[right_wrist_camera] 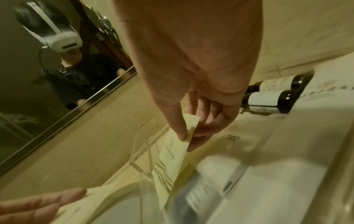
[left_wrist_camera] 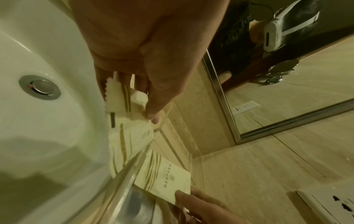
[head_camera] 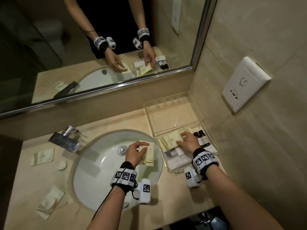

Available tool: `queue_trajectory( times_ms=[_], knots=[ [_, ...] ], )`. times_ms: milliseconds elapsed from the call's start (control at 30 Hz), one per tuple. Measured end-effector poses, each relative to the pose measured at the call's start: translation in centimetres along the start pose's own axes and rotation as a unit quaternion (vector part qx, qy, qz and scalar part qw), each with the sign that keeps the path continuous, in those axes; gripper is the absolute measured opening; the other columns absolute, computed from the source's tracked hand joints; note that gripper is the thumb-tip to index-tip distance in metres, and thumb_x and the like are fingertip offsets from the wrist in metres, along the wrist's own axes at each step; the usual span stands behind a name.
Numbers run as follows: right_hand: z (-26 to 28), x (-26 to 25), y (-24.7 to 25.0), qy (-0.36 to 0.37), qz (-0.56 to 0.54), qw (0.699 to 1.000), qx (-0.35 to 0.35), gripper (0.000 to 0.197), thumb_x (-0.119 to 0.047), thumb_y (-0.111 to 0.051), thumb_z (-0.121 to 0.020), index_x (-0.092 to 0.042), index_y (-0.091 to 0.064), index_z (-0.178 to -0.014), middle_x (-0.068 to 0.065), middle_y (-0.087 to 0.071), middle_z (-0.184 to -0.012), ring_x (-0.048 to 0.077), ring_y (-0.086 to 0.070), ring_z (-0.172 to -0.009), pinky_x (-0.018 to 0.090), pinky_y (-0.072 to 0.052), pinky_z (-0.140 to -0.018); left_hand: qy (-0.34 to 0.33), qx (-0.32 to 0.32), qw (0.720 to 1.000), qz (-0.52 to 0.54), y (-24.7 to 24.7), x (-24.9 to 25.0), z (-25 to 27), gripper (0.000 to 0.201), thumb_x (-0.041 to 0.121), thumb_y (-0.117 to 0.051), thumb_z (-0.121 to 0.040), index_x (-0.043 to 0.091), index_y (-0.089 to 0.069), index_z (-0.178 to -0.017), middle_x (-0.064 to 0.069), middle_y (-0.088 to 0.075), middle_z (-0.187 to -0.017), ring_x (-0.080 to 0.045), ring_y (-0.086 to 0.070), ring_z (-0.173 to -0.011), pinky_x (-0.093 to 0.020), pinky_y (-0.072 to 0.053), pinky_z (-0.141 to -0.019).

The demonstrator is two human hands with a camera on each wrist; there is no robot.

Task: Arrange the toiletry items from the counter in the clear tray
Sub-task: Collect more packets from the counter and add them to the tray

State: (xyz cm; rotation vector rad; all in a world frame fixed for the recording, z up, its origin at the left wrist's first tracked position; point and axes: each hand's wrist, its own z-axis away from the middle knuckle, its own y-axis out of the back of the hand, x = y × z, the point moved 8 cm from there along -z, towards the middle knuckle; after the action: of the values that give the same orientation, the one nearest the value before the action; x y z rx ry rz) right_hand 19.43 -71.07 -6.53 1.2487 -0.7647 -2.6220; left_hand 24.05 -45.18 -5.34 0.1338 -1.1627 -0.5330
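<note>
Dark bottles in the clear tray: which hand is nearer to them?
Right. The right hand is inside the clear tray, pinching a packet right beside the dark bottles. The left hand holds packets over the sink, outside the tray.

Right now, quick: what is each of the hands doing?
Left hand: closed on cream packets, held over the sink.
Right hand: pinching a cream sachet inside the clear tray.
</note>
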Motion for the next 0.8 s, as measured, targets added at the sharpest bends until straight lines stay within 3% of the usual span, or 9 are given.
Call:
queue_trajectory(
  times_ms=[100,233,300,400,500,600,700,800],
  knots=[
    [-0.9,0.2,-0.4,-0.012,0.033,0.999,0.025,0.03,-0.009,-0.072,-0.084,-0.007,-0.06,-0.111,0.015,-0.067,-0.115,0.028,-0.065,-0.103,0.033,-0.053,-0.086,-0.003,-0.002,1.0,0.003,0.3,-0.2,0.1,0.02,0.003,-0.06,-0.086,0.018,-0.072,-0.092,0.002,-0.067,-0.103,-0.022,-0.058,-0.109,-0.035,-0.046,-0.095],
    [-1.1,-0.1,-0.7,0.005,0.122,0.991,0.048,0.03,-0.017,-0.072,-0.086,-0.004,-0.062,-0.111,0.013,-0.066,-0.113,0.027,-0.062,-0.103,0.033,-0.051,-0.088,0.005,-0.009,1.0,0.009,0.4,-0.4,0.3,0.022,0.003,-0.059,-0.087,0.019,-0.072,-0.093,0.001,-0.067,-0.102,-0.026,-0.059,-0.106,-0.042,-0.049,-0.095],
    [-1.3,-0.1,-0.6,0.009,0.144,0.988,0.059,0.033,-0.021,-0.074,-0.085,-0.005,-0.063,-0.112,0.012,-0.067,-0.112,0.026,-0.063,-0.101,0.035,-0.053,-0.087,0.006,-0.013,1.0,0.013,0.4,-0.5,0.3,0.024,0.002,-0.058,-0.086,0.02,-0.072,-0.094,0.002,-0.066,-0.103,-0.027,-0.059,-0.105,-0.041,-0.05,-0.093],
    [-1.2,-0.1,-0.3,0.008,0.157,0.985,0.066,0.041,-0.024,-0.076,-0.081,-0.009,-0.057,-0.114,0.009,-0.066,-0.109,0.025,-0.063,-0.099,0.034,-0.053,-0.082,0.01,-0.006,1.0,0.026,0.6,-0.6,0.1,0.025,-0.001,-0.058,-0.084,0.021,-0.068,-0.089,-0.001,-0.063,-0.096,-0.03,-0.058,-0.095,-0.039,-0.051,-0.079],
    [-0.8,-0.5,-0.1,0.023,0.205,0.975,0.083,0.045,-0.028,-0.077,-0.08,-0.011,-0.055,-0.115,0.009,-0.06,-0.114,0.027,-0.062,-0.1,0.039,-0.053,-0.084,0.028,0.006,0.998,0.062,0.8,-0.8,0.0,0.025,-0.002,-0.062,-0.082,0.021,-0.052,-0.085,-0.013,-0.055,-0.086,-0.028,-0.055,-0.077,-0.04,-0.05,-0.065],
    [0.3,-1.6,0.1,0.06,0.129,0.984,0.109,0.026,-0.027,-0.072,-0.086,-0.014,-0.059,-0.105,0.004,-0.062,-0.104,0.023,-0.064,-0.092,0.039,-0.056,-0.08,0.034,0.02,0.993,0.113,0.9,-0.1,0.2,0.033,-0.003,-0.067,-0.081,0.015,-0.043,-0.093,-0.015,-0.065,-0.089,-0.025,-0.062,-0.074,-0.033,-0.053,-0.059],
    [1.9,-3.5,-2.2,0.076,-0.055,0.996,-0.01,0.02,-0.031,-0.062,-0.093,-0.014,-0.065,-0.102,0.006,-0.071,-0.086,0.022,-0.069,-0.076,0.04,-0.061,-0.073,0.004,0.041,0.993,0.107,0.7,1.1,-0.1,0.037,-0.001,-0.075,-0.075,0.011,-0.046,-0.093,-0.004,-0.063,-0.08,-0.019,-0.059,-0.069,-0.023,-0.053,-0.056],
    [3.3,-4.8,-4.6,0.05,-0.129,0.979,-0.153,0.042,-0.052,-0.051,-0.095,-0.018,-0.063,-0.115,0.011,-0.077,-0.085,0.023,-0.07,-0.067,0.033,-0.056,-0.06,-0.068,0.016,0.994,0.083,-0.7,3.4,-0.3,0.028,-0.003,-0.078,-0.07,0.013,-0.057,-0.079,-0.001,-0.064,-0.074,-0.016,-0.06,-0.068,-0.026,-0.051,-0.061]
  ],
)
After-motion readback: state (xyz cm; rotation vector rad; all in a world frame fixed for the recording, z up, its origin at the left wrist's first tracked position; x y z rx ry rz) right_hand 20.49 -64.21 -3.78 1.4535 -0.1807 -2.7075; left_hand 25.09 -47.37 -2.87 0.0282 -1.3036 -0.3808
